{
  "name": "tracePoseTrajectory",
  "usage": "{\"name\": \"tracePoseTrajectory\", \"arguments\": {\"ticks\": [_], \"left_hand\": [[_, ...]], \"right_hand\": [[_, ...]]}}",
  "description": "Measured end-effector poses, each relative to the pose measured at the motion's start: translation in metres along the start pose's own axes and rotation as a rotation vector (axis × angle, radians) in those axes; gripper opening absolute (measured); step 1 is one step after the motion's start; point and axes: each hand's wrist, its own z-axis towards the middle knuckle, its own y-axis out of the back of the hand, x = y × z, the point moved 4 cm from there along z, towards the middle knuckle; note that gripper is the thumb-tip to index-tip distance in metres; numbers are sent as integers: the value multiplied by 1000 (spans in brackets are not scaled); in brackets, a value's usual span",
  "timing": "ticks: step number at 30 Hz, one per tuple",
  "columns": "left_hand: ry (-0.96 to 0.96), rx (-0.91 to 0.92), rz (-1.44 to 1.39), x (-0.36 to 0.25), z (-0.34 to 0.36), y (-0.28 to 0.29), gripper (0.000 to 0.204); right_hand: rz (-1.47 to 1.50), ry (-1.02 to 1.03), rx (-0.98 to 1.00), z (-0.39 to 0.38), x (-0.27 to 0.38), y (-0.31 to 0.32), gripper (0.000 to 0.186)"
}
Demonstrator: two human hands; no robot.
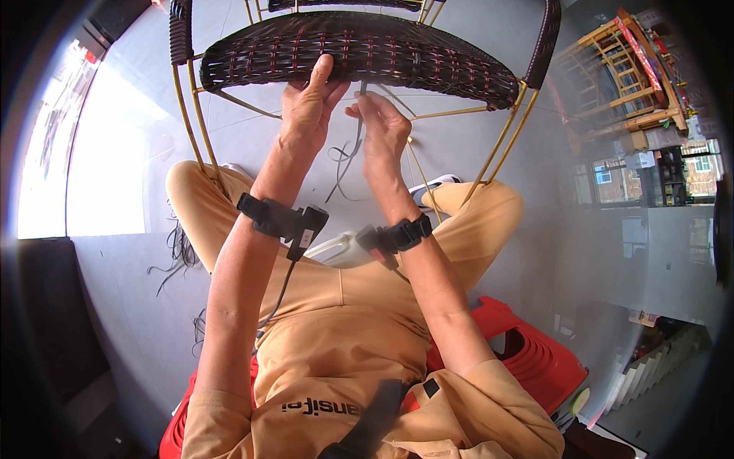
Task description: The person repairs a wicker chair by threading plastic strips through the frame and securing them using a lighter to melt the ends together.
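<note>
Head view: my left hand (310,103) presses against the front edge of the woven seat (359,50), thumb up on the weave, fingers closed under the rim. My right hand (380,130) pinches a dark rattan strand (353,153) just below that edge; its tail hangs down toward the floor (130,298). I judge the strand light, springy and slick, best held close to the weave. The seat looks stiff: dark brown strips flecked red, on a thin yellow metal frame (200,126). Loose offcuts (177,252) lie by my knee.
</note>
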Motion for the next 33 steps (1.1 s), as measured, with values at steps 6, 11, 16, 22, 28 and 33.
{"name": "tracePoseTrajectory", "arguments": {"ticks": [6, 11, 16, 22, 28, 33], "left_hand": [[8, 4, -14, 1, 0, 1, 34], [13, -9, -11, 1, 0, 3, 33], [0, 9, -14, -1, -1, 1, 34], [46, -10, 67, -1, -3, 2, 38], [65, -13, 209, 2, -9, 8, 41], [51, -114, 278, 23, -30, 20, 56]], "right_hand": [[17, 1, -18, 5, -2, 0, 18], [-5, 0, -2, 4, -1, -4, 19], [24, 19, 1, 4, 0, -5, 19], [137, 91, -15, 11, -7, -4, 15], [96, 108, -39, 10, -11, -5, 16], [110, 49, -104, 7, -8, -6, 16]]}}
